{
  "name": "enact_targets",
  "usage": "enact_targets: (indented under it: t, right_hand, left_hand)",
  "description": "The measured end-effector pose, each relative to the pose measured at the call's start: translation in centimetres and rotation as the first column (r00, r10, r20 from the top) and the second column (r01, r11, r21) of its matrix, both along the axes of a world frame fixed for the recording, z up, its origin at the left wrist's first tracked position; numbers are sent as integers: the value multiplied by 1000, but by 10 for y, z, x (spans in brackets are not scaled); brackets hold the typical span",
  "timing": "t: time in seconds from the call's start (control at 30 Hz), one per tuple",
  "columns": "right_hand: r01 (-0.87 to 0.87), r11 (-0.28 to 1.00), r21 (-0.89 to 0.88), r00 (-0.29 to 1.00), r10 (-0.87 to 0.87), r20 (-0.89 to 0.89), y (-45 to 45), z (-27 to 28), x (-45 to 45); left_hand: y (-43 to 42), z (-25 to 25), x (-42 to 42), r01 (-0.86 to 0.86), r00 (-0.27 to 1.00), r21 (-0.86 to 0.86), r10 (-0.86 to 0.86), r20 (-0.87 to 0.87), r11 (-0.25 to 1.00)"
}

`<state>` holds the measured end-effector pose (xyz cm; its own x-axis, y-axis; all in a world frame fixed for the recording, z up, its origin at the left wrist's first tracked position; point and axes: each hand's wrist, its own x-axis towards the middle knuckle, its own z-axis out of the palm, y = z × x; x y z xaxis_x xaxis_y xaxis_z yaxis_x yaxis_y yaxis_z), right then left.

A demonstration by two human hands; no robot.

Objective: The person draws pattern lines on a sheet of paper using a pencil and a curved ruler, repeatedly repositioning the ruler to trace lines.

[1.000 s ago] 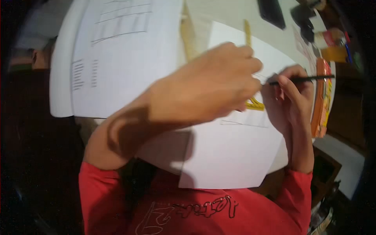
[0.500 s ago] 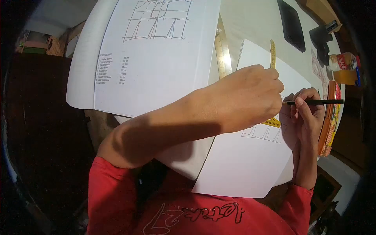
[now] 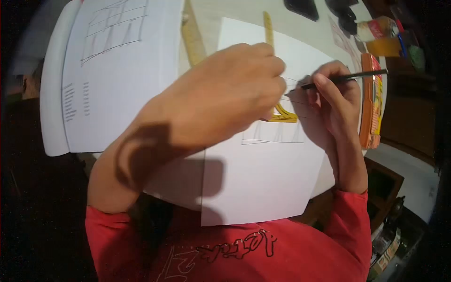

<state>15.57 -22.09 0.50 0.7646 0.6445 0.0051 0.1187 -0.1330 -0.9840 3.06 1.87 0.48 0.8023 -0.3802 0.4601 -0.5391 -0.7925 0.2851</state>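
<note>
A white sheet of paper (image 3: 263, 183) with a line drawing in several tapering shapes lies in front of me. Over its upper part, my left hand (image 3: 244, 80) is closed on a yellow curved ruler (image 3: 285, 117), whose narrow end sticks out above the knuckles. My right hand (image 3: 338, 89) grips a black pencil (image 3: 364, 74) between thumb and fingers. The pencil's point is just right of my left hand, close to the drawn lines; whether it touches the paper I cannot tell. My left hand covers the middle of the ruler and part of the drawing.
An open book (image 3: 127, 89) with a printed diagram and list lies to the left. Beside it is a longer yellow ruler (image 3: 193, 40). Far right are an orange case (image 3: 368, 103), a packet (image 3: 378, 28) and a dark phone-like object (image 3: 303, 7).
The view has shifted, so everything sits further left and higher. The pencil has gone from level to slanted, its point lower than its back end. Both hands keep their holds.
</note>
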Motion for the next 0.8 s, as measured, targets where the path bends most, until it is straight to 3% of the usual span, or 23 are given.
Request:
enact_targets:
  t: [0.23, 0.4, 0.8]
  right_hand:
    - [9, 999, 43, 996, -5, -90, 0, 2, 0]
    - [-42, 997, 64, 995, 47, -89, -2, 2, 2]
    - [-108, 989, 99, 994, 108, -1, 2, -2, 0]
  left_hand:
    - [-1, 7, -1, -19, 998, 42, 21, -58, 999]
    - [1, 9, -2, 18, 977, 15, -15, -213, 1000]
    - [2, 8, -2, 10, 978, 11, -7, -208, 1000]
